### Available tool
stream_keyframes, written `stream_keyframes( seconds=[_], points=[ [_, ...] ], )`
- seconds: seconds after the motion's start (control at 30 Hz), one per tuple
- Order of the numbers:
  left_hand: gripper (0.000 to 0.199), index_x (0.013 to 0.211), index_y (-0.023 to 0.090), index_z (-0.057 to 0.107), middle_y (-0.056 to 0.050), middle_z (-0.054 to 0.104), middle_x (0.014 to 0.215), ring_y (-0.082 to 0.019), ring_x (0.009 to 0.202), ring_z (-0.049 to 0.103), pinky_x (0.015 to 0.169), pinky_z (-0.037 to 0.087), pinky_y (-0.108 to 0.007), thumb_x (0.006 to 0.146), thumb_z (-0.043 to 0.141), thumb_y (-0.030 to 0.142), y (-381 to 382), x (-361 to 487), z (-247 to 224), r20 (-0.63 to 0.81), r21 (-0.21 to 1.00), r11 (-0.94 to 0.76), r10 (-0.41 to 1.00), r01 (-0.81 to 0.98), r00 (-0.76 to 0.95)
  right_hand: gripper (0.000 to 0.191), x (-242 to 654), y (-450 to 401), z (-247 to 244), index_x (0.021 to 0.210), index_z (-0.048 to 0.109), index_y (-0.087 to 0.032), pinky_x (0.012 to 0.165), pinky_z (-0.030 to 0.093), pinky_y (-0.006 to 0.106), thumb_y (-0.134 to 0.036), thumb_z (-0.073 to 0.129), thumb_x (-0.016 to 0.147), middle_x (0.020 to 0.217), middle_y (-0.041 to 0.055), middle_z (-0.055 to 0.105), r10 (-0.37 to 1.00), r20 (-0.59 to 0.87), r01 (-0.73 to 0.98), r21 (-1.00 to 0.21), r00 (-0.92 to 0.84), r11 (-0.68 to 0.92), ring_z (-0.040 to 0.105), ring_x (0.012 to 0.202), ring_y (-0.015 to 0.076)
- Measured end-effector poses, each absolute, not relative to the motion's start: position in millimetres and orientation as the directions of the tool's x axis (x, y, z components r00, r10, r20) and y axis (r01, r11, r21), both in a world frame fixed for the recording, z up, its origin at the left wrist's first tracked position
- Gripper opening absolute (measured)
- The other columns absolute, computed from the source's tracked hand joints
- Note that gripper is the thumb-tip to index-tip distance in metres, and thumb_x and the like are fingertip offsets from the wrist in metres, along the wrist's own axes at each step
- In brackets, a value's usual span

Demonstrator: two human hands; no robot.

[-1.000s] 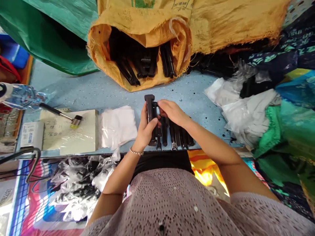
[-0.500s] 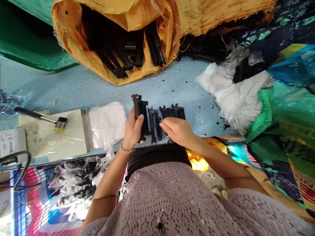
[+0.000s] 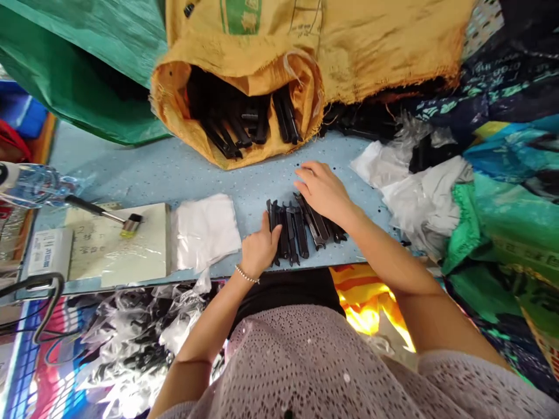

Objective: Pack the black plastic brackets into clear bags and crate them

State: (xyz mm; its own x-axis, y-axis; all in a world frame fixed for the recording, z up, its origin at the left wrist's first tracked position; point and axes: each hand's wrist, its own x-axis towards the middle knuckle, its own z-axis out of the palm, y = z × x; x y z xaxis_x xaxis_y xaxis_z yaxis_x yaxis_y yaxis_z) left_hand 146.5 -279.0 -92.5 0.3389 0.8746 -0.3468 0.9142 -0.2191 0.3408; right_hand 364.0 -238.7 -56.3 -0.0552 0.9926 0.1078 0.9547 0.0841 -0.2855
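Note:
Long, narrow black parts [image 3: 299, 233], seemingly plastic or metal, lie side by side in a row near the table's front edge. My left hand [image 3: 258, 247] is at the row's left end, its thumb and forefinger on either side of the leftmost black part [image 3: 271, 214]. Over the far ends of the right-hand parts [image 3: 313, 224] reaches my right hand [image 3: 325, 195], its fingers slightly bent and apart, with nothing seen in them. It hides some of the parts' upper ends.
An orange woven sack [image 3: 236, 157] holding more black parts lies open behind the row. Left of my hands are white plastic bags [image 3: 205, 233], a pad [image 3: 135, 256] and a hammer [image 3: 98, 209]. Crumpled white bags [image 3: 419, 192] lie on the right.
The left hand has lowered the black part it held raised into the row. My right hand has moved outward from the parts' near side to their far ends, its fingers spreading. The view has shifted.

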Motion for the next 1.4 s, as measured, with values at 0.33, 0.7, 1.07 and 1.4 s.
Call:
stream_keyframes(
  seconds=[0.33,0.7,1.07,1.4],
  points=[
    [0.051,0.145,0.015,0.055,-0.006,0.071,0.075,-0.021,0.068,0.069,0.069,0.052,-0.032,0.105,0.044,0.046,-277.4,108.3,-105.4,-0.310,0.776,0.029,0.887,0.630,0.342,0.056,370.0,-85.4,-47.9,0.151,0.041,-0.008,0.094,0.049,0.058,-0.035,0.050,0.103,0.126,0.0265,0.066,0.957,0.024,0.872,-0.418,0.290,-0.254,0.065,0.114,0.0403],
    [0.053,0.129,0.027,0.056,0.000,0.065,0.106,-0.015,0.092,0.064,0.078,0.054,-0.024,0.079,0.074,0.027,-244.7,142.8,-75.1,-0.314,0.855,0.356,0.934,-0.377,0.168,0.062,304.7,-300.7,-30.1,0.146,0.051,-0.016,0.085,0.055,0.043,-0.058,0.052,0.101,0.105,0.0132,0.072,0.921,0.223,0.614,-0.692,-0.319,0.380,0.067,0.096,0.0276],
    [0.056,0.113,0.020,0.062,-0.004,0.066,0.074,-0.015,0.057,0.059,0.054,0.049,-0.030,0.084,0.065,0.067,-256.6,120.8,-52.4,-0.373,0.702,0.620,0.739,-0.350,0.561,0.026,306.3,-259.0,-36.7,0.124,0.054,-0.022,0.086,0.051,0.036,-0.039,0.045,0.106,0.112,0.0100,0.068,0.955,0.208,0.650,-0.700,-0.211,0.296,0.067,0.100,0.0237],
    [0.043,0.096,0.017,0.062,-0.003,0.065,0.076,-0.014,0.062,0.064,0.056,0.051,-0.026,0.080,0.073,0.055,-251.7,132.2,-52.2,-0.405,0.822,0.485,0.866,-0.298,0.293,0.044,299.0,-276.3,-50.1,0.103,0.064,-0.021,0.071,0.046,0.033,-0.054,0.036,0.108,0.083,0.0047,0.066,0.982,0.020,0.715,-0.683,-0.189,0.151,0.061,0.076,0.0186]
  ],
)
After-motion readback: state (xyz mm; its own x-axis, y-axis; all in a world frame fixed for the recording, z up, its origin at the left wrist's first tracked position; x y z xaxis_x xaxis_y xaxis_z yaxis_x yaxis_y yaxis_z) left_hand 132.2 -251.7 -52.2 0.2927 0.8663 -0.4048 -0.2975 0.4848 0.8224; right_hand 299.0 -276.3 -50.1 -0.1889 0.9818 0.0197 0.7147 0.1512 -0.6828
